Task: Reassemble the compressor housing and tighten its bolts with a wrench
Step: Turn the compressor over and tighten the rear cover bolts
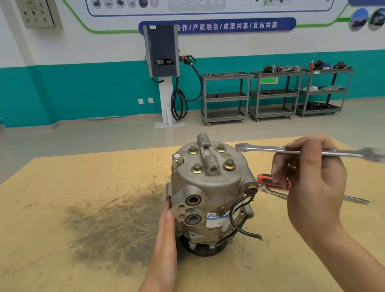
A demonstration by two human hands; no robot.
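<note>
A grey metal compressor (213,196) stands upright on the wooden table (76,233), its housing cap on top with several brass-coloured bolts (196,168) seated in it. Black wires hang from its right side. My left hand (167,236) presses flat against the compressor's left side, fingers straight. My right hand (312,179) pinches a silver combination wrench (284,150) around its middle, holding it in the air to the right of the cap. The wrench's ring end points toward the cap's right edge, just apart from the bolts.
A red-and-black handled tool (267,180) and a thin metal bar (353,199) lie on the table behind my right hand. A dark oily stain (114,228) spreads left of the compressor. Grey carts (275,94) and a charging post (163,52) stand by the far wall.
</note>
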